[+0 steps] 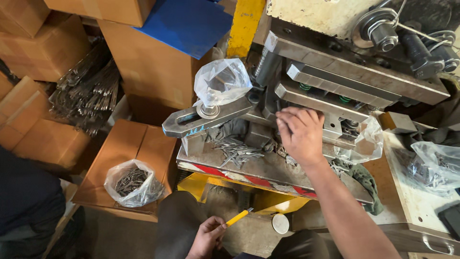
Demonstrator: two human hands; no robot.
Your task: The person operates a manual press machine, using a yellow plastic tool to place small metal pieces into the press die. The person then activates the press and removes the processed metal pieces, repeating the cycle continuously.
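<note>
The metal press (335,91) is where our right hand (301,135) works: the fingers (287,120) are curled down at the front of the die, under the stacked grey plates with green springs, and we cannot tell whether this grip has closed on any piece there, since the palm hides the fingertips' ends. Our left hand (207,236) sits low, near our lap, with its grip closed around a thin yellow-handled tool (238,217) whose tip points up and to the right. Just left of the right hand, a scatter of small grey metal pieces (237,152) lies on the press bed (211,160), whose front edge carries red and white stripes. Above that bed a slotted steel clamp bar (191,122) reaches out to the left, and a clear plastic bag (221,82) is pulled over the bolt standing on it. Below and to the left, an open clear bag of dark metal parts (132,183) rests on a brown cardboard box (129,158). More cardboard boxes (43,48) are stacked farther left, with a bundle of long metal strips (88,93) between them. To the right of the press, another clear bag with parts (433,168) lies on a pale counter (417,201). A blue sheet (189,24) lies on top of a tall box behind the clamp.
</note>
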